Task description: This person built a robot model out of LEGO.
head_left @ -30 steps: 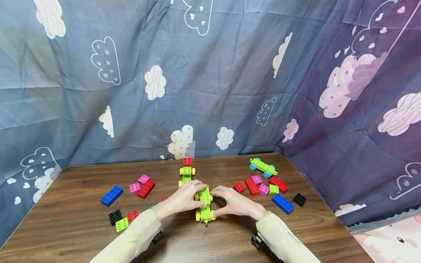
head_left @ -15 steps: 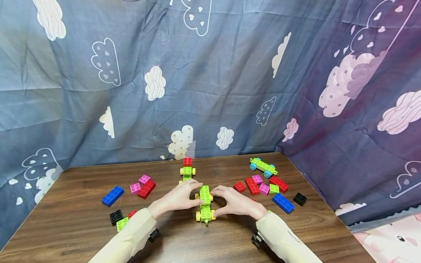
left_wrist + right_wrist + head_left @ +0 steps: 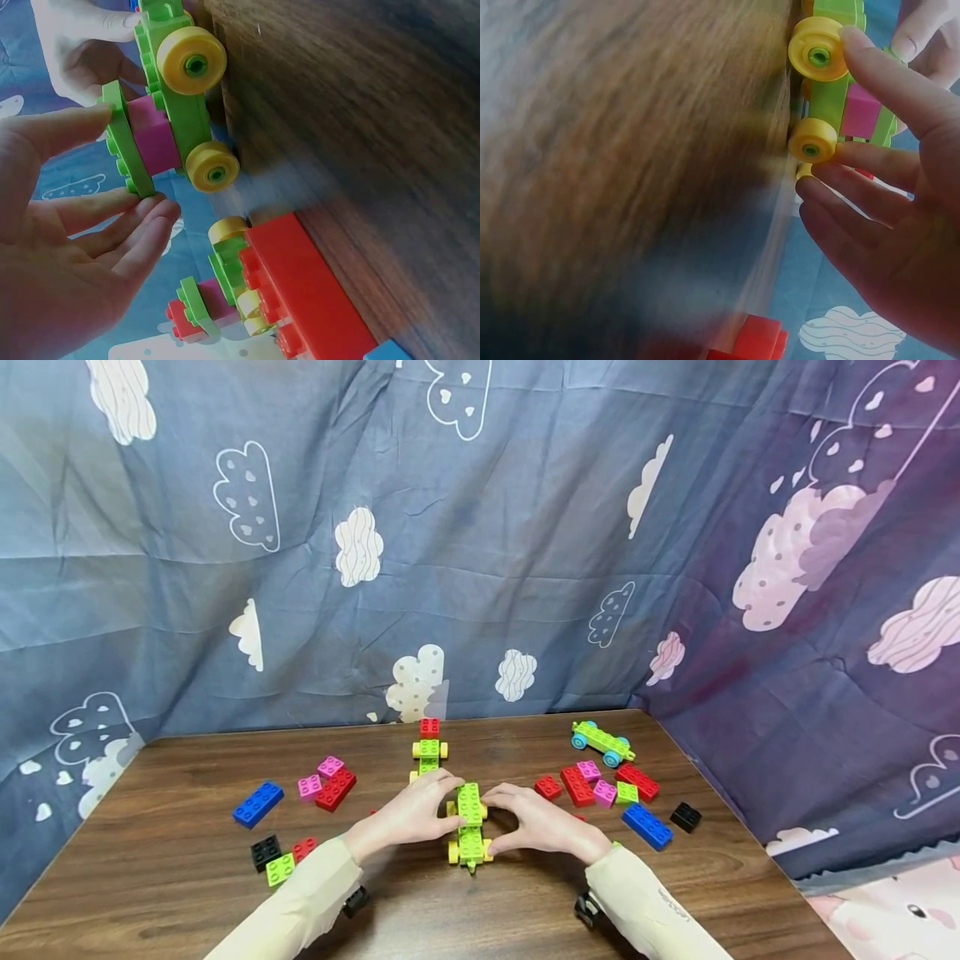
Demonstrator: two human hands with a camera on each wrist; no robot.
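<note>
A lime-green toy car base [image 3: 471,850] with yellow wheels stands on the table between my hands. A pink brick [image 3: 156,136] sits on its far part, topped by a thin green plate [image 3: 469,803]. My left hand [image 3: 416,808] pinches this plate at its edges between thumb and fingers. With thumb and index finger, my right hand [image 3: 542,823] holds the car at its two yellow wheels [image 3: 819,49] on the right side. The remaining right fingers [image 3: 847,214] extend loosely past the far wheel.
Behind is a second yellow-wheeled car [image 3: 429,748] with a red brick on top. A blue-wheeled car base [image 3: 602,741] stands at the back right. Loose bricks lie both sides, including a blue brick [image 3: 258,803] leftward and another blue brick [image 3: 647,825] rightward.
My left hand has shifted slightly to the left, showing more of the green plate. My right hand and the car stay in place.
</note>
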